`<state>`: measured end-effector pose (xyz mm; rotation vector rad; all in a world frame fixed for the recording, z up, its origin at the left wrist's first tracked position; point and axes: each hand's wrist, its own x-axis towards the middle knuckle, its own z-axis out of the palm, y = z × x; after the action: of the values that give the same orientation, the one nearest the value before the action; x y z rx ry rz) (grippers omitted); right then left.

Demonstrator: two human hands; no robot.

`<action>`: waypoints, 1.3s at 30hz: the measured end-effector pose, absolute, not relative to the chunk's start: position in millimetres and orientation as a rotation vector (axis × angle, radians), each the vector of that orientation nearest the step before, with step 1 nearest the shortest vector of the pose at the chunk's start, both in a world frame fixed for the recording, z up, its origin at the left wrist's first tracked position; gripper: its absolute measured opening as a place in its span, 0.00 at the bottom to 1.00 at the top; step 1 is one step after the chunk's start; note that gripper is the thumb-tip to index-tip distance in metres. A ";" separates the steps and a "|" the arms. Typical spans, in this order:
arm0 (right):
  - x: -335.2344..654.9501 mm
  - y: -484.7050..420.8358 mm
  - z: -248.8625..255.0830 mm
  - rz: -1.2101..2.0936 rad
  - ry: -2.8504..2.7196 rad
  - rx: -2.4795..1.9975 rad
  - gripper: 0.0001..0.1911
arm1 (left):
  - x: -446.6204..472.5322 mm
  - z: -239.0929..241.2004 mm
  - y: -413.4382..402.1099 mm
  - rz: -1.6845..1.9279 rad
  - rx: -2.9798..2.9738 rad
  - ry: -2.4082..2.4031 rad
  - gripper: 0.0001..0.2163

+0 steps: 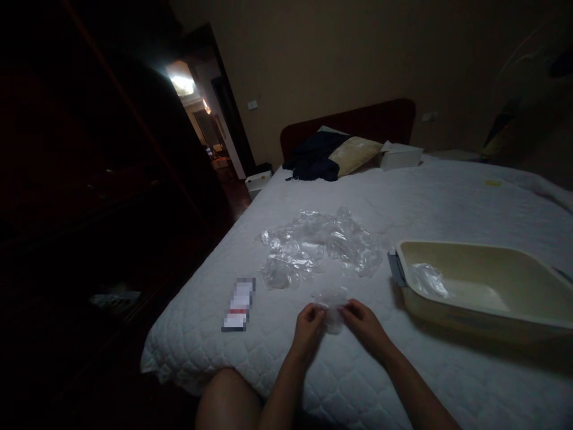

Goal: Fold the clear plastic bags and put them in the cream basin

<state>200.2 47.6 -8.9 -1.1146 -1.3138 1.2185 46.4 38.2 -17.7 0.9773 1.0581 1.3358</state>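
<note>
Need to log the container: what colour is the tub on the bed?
Cream, pale yellowish tub, seen in the head view.

Dim room, beige wall [322,54], dark red headboard [358,122], white quilted bed [447,197], lit doorway [197,113] at left

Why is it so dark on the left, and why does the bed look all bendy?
In the head view, the left side is nearly black; the only bright spot is the glaring lamp through the doorway. The white bed catches dim light, so the left hand, right hand and the clear plastic piece they pinch show softly. The wide lens curves the bed's edges.
</note>
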 end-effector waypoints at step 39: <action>207.7 51.8 -16.6 1.594 -0.919 -1.001 0.22 | 41.6 2.4 24.3 1.072 0.849 0.812 0.17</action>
<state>207.7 51.8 -16.6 -1.0014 -0.9187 1.5942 41.6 24.3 2.4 0.8489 0.8118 1.0718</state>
